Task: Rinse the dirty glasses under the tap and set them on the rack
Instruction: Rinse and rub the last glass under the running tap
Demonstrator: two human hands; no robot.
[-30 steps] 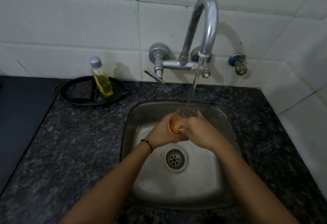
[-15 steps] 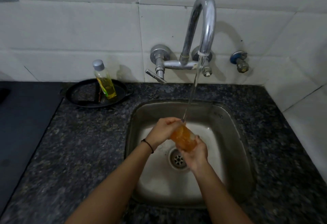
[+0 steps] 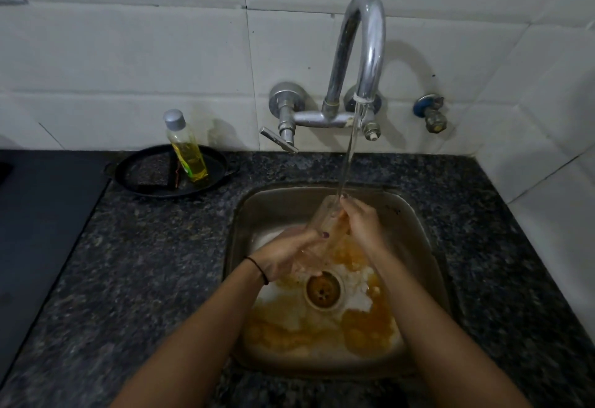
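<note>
This is a home kitchen, seen at its washing-up corner. A small stainless steel sink (image 3: 428, 266) is sunk into a dark speckled granite countertop (image 3: 154, 262), and a chrome gooseneck tap (image 3: 367, 53) with a lever handle is mounted on a wall of large white tiles (image 3: 128, 53), running a thin stream of water (image 3: 349, 156) into the basin. Beside the sink a clear bottle of yellow liquid (image 3: 186, 150) stands in a round black pan (image 3: 135, 172), and a small capped valve (image 3: 429, 113) sticks out of the tiles to the right of the tap.
</note>
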